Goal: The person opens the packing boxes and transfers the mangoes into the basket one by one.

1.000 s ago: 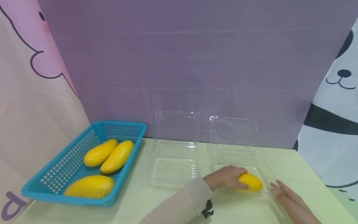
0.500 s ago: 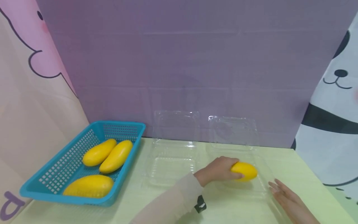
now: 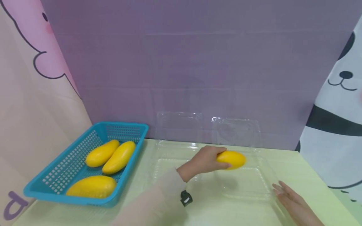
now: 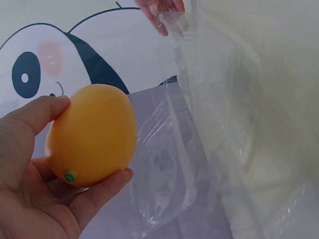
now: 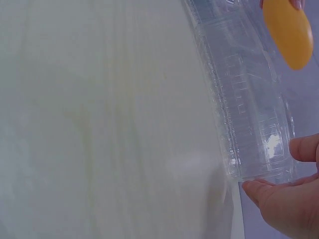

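Observation:
A yellow mango (image 3: 233, 159), green dot at one end, is in my left hand (image 3: 205, 159), thumb and fingers curled round its end. It hangs over the right-hand clear plastic clamshell box (image 3: 246, 196), whose lid (image 3: 237, 133) stands raised behind. In the left wrist view the hand grips the mango (image 4: 94, 134) from the side. My right hand (image 3: 295, 202) is at this box's right side, fingers mostly straight. Seen from the right wrist, the thumb and fingers (image 5: 266, 194) touch the end of the box (image 5: 244, 109), set apart from each other.
A blue perforated basket (image 3: 70, 202) at the left holds three yellow mangoes (image 3: 91, 187). Another clear clamshell box (image 3: 176, 166) stands open between the basket and the right-hand box. Behind the pale table (image 3: 215, 215) rises a purple backdrop (image 3: 183, 62).
My left hand has lifted the mango out of the right-hand box and carried it up, back and to the left. The right hand has hardly moved.

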